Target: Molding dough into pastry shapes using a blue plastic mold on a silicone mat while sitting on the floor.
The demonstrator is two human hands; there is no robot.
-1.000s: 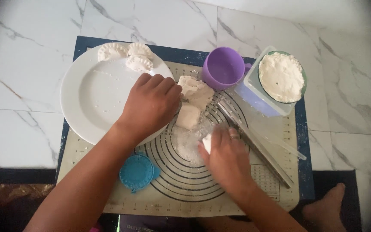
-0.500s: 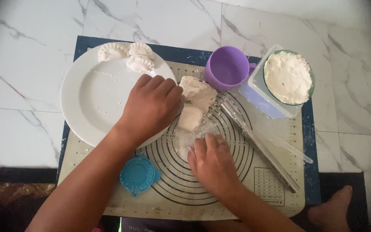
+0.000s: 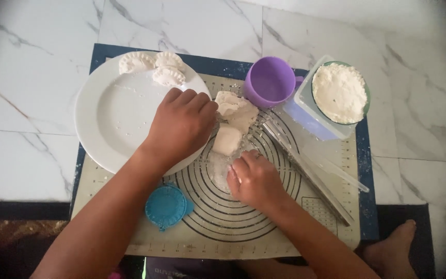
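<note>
Dough piece: centre frame, on baking mat, just above floured patch.
Right hand: fingers curled, pressing flat on flour; grasp unclear.
Left hand: knuckles bent over plate edge; hold hidden.
Advice: dust evenly, press gently.

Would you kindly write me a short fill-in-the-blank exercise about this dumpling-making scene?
1. The cup beside the flour bowl is ____ in colour.
2. The shaped dumplings lie on a white ____.
3. The round dumpling press near the left forearm is ____.
4. The right hand rests on the ____ marked with circles.

Missing words: purple; plate; blue; mat
</note>
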